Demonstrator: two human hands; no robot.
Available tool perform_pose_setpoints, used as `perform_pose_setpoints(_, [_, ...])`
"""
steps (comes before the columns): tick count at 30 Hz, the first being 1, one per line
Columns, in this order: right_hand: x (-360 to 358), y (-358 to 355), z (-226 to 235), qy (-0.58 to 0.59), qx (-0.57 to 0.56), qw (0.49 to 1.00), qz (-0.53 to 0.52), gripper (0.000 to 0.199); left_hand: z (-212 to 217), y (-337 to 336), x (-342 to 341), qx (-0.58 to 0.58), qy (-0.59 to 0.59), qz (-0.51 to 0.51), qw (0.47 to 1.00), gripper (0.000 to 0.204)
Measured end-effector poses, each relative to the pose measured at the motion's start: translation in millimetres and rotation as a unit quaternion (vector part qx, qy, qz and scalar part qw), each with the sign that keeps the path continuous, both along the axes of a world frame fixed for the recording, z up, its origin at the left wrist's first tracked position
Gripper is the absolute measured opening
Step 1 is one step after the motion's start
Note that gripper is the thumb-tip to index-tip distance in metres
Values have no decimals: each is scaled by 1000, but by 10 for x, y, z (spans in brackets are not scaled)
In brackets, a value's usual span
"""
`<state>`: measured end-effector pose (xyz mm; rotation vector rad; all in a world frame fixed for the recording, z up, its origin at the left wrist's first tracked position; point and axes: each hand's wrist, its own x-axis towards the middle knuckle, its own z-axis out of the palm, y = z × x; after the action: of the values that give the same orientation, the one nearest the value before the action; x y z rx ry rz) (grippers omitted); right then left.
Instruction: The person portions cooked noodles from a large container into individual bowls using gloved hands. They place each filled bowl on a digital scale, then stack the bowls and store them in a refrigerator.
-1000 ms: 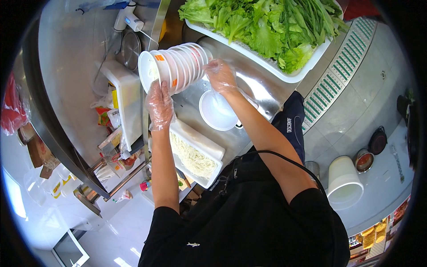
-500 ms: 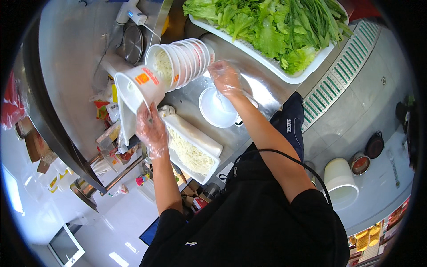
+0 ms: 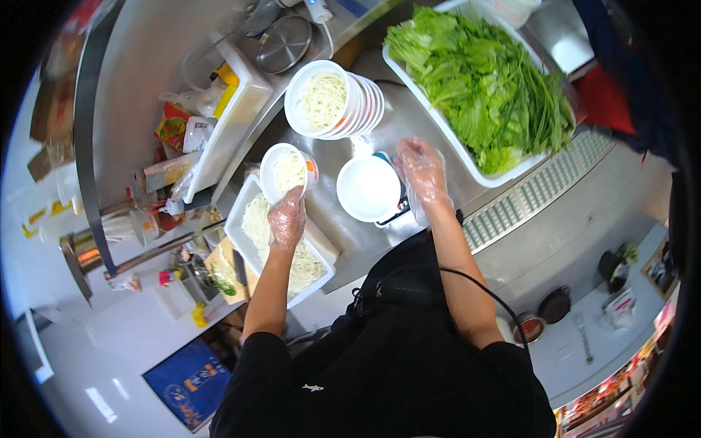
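My left hand [image 3: 288,219], in a clear plastic glove, grips a white cup [image 3: 310,172] with orange print. Pale thin strands [image 3: 290,169] lie inside the cup, which is over the upper end of a long white tub [image 3: 235,223] of similar strands. My right hand [image 3: 422,171], gloved too, hovers with loosely bent fingers and nothing visible in it. Beside it, a round white bowl [image 3: 369,188] rests on what looks like a small scale [image 3: 400,208], mostly hidden. Beyond stands a stack of white cups [image 3: 371,106], the top one holding pale strands.
A white crate [image 3: 504,177] heaped with lettuce and long green leaves [image 3: 482,95] fills the far right of the steel counter [image 3: 350,244]. Round metal lids [image 3: 285,44] lie at the back. A white bin [image 3: 244,87] with packets stands left. Another person's dark sleeve [image 3: 657,95] shows at right.
The view has shifted. My left hand has brought its cup from beside the stack to above the tub, and strands now show in it. My right hand has moved away from the stack, beside the bowl.
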<state>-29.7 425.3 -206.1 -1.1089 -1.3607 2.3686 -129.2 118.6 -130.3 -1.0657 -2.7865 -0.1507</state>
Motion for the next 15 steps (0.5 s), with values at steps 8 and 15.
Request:
perform_pose_setpoints(8, [482, 324, 727, 61, 60, 993, 81, 31, -956, -230, -292, -85, -80, 12, 993, 7])
perform_pose_setpoints(15, [59, 785, 1702, 60, 211, 966, 134, 17, -1302, -68, -382, -73, -54, 53, 994, 20])
